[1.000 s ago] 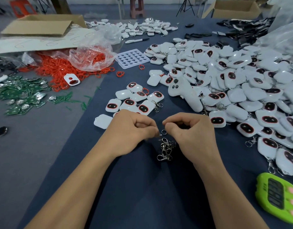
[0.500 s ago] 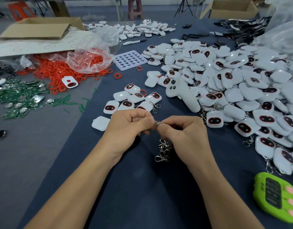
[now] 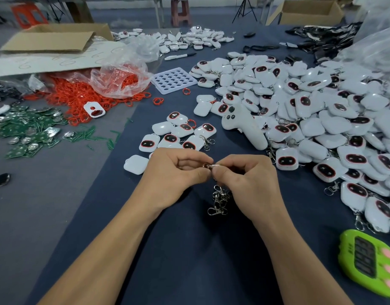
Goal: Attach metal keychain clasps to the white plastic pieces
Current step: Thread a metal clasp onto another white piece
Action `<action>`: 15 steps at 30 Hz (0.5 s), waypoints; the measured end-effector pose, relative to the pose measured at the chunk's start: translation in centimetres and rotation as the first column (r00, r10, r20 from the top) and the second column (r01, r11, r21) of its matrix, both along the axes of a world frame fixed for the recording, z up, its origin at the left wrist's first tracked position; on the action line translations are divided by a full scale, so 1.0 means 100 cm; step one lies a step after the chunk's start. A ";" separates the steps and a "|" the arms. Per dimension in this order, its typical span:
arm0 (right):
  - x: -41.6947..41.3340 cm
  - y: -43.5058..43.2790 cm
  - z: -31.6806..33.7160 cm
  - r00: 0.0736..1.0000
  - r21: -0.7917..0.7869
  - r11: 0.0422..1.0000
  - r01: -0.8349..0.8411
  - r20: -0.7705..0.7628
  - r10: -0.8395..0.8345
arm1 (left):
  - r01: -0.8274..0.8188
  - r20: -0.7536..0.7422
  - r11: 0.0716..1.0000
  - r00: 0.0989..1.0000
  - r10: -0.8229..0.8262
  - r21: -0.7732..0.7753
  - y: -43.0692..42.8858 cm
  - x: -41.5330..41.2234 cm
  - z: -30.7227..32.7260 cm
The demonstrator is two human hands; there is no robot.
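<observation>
My left hand (image 3: 177, 172) and my right hand (image 3: 247, 177) meet fingertip to fingertip over the dark blue cloth, both pinching one small metal keychain clasp (image 3: 209, 165). Just below them a little heap of loose metal clasps (image 3: 219, 200) lies on the cloth. A small group of white plastic pieces (image 3: 181, 133) with dark red-rimmed windows lies just beyond my hands; one of them has a clasp attached. A huge pile of the same white pieces (image 3: 310, 111) fills the right side.
A white controller-shaped object (image 3: 244, 126) lies against the pile. At left are red rings (image 3: 79, 100) spilling from a plastic bag, green circuit boards (image 3: 24, 133) and a white hole tray (image 3: 173, 81). A green timer (image 3: 370, 265) sits at lower right. Cardboard boxes stand at the back.
My hands have come together and lifted slightly; the clasp between the fingertips is now gripped by both hands. The heap of clasps stays put.
</observation>
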State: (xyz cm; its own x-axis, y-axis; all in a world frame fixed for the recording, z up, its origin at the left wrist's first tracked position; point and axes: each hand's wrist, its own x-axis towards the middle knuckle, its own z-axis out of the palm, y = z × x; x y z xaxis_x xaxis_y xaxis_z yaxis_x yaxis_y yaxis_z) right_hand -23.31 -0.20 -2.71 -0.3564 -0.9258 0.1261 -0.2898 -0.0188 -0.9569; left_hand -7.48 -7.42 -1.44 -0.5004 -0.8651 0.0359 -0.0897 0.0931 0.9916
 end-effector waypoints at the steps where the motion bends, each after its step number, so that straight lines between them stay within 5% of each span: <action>1: 0.000 0.000 0.000 1.000 -0.003 1.000 0.002 0.002 -0.002 | -0.006 0.005 1.000 1.000 0.006 -0.009 0.000 0.000 0.000; 15: 0.006 0.002 0.002 0.971 -0.114 0.969 0.220 -0.068 -0.228 | -0.220 -0.027 0.970 0.975 0.218 -0.100 -0.001 -0.003 0.001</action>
State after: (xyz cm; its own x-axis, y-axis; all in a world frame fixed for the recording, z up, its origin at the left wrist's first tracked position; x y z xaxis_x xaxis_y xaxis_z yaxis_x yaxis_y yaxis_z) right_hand -22.69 0.00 -2.48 -0.5380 -0.8035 0.2547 -0.3737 -0.0434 -0.9265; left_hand -7.80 -7.57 -1.35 -0.2976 -0.9450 0.1357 -0.1034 0.1732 0.9794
